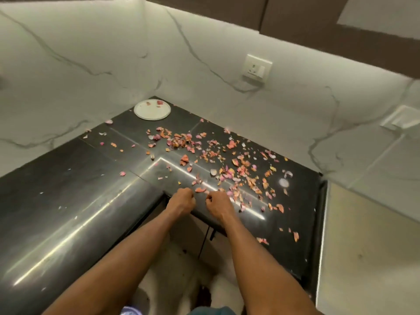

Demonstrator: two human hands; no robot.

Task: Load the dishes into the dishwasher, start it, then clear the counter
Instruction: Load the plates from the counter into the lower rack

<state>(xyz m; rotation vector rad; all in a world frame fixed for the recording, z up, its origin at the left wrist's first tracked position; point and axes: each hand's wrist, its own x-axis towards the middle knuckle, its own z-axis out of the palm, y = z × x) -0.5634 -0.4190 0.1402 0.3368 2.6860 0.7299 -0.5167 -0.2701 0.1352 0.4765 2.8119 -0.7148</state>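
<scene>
Both hands, left [181, 199] and right [218, 203], rest at the counter [68, 201] edge, fingers curled; contents indiscernible. Peels [218, 160] lie scattered; plate [152, 109] sits in the corner.

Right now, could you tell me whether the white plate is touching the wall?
Cannot tell: in the head view the plate sits close to the wall in the corner, with no plain gap or contact.

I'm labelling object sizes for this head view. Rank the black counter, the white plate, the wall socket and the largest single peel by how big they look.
1. counter
2. plate
3. socket, though farther off
4. peel
</scene>
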